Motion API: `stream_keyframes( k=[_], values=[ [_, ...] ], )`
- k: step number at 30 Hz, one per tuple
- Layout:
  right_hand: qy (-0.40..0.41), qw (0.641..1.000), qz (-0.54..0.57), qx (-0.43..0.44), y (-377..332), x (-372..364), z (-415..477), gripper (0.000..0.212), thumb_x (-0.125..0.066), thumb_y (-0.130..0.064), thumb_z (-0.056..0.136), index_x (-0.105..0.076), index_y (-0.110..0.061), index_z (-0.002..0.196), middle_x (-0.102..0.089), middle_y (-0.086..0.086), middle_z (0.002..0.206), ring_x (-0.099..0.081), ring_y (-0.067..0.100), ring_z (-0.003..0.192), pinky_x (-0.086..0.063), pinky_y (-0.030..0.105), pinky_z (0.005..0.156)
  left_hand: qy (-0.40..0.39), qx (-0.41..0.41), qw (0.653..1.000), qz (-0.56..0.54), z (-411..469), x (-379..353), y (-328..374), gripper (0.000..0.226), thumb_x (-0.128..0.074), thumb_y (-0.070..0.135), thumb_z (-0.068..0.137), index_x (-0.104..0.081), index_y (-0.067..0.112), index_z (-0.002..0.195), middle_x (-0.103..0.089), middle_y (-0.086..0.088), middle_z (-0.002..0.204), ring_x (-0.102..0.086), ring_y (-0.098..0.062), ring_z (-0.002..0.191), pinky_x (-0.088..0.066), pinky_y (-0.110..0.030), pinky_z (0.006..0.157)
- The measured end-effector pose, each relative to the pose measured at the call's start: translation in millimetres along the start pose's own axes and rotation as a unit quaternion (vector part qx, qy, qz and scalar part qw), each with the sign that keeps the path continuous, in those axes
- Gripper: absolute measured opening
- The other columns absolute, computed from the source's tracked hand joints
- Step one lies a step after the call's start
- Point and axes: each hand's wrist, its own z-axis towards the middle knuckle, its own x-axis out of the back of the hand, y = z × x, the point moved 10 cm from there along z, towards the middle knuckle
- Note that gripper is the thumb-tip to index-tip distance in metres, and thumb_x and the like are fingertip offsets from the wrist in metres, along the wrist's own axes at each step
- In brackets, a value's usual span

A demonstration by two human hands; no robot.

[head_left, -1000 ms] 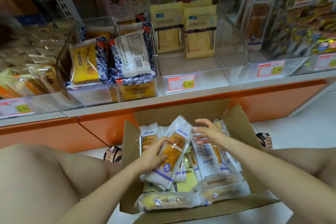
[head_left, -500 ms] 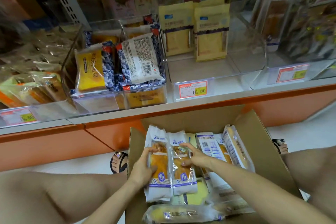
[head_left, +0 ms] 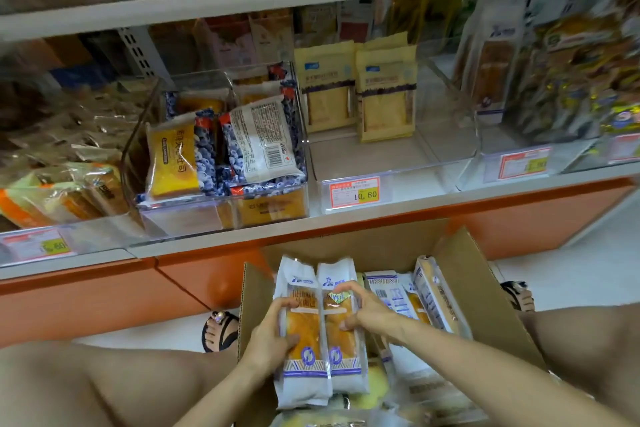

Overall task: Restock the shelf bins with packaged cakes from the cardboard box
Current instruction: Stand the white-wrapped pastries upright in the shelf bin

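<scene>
Blueberry-print bin (head_left: 187,218): packed with cakes; by the look of it there is no room here.
Left hand (head_left: 270,336): a second ago it held one packet alone, tilted. Now its fingers curl round the outer edge of the left cake packet (head_left: 303,326), thumb on the front.
Right cake packet (head_left: 341,350): newly taken up. It stands edge to edge with the left one, both upright, just above the cardboard box (head_left: 256,305).
Right hand (head_left: 370,314): a second ago it was spread and empty over the box. Now it grips the right packet's outer edge and presses the pair together.
Yellow-packet bin (head_left: 388,158): only two yellow packets (head_left: 384,94) stand at the back, and the front floor is bare. The price tag (head_left: 355,191) reads 10.80.
Loose packets (head_left: 429,291): more of the same cakes remain in the box, standing on edge.
Tall white packets (head_left: 493,55): blurred, in the next bin along; they seem to match the held pair.
Meaning: the gathering looks done, with two packets going at once. The lift to a shelf bin is probably next, likely that right-hand one.
</scene>
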Motion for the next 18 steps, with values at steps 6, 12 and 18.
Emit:
stream_keyframes(
  k=[6,12,18],
  values=[
    [0.015,0.997,-0.069,0.021,-32.4,58.2,-58.4,0.057,-0.063,0.012,0.075,-0.054,-0.031,0.111,-0.043,0.003,0.131,-0.060,0.011,0.073,-0.053,0.021,0.062,-0.049,-0.064,0.996,-0.028,-32.7,-25.1,55.9,0.042,-0.057,-0.006,0.086,-0.045,0.026,0.112,-0.057,-0.004,0.114,-0.071,-0.021,0.081,-0.059,-0.036,0.065],
    [0.092,0.986,-0.116,0.078,-83.6,134.4,-155.8,0.058,-0.072,0.004,0.068,-0.057,-0.043,0.100,-0.057,-0.006,0.117,-0.067,0.014,0.078,-0.057,0.032,0.071,-0.110,-0.145,0.983,-0.030,-80.2,-64.9,132.8,0.041,-0.061,0.001,0.086,-0.048,0.026,0.115,-0.060,-0.004,0.113,-0.070,-0.013,0.085,-0.055,-0.026,0.065],
    [0.186,0.975,-0.028,0.122,-136.2,228.4,-240.6,0.055,-0.073,0.008,0.071,-0.060,-0.030,0.109,-0.068,0.005,0.103,-0.068,0.008,0.078,-0.051,0.020,0.061,-0.121,-0.256,0.958,-0.041,-101.5,-92.2,250.7,0.042,-0.062,-0.003,0.084,-0.053,0.030,0.109,-0.068,-0.005,0.099,-0.070,-0.021,0.085,-0.058,-0.034,0.071]
  ],
)
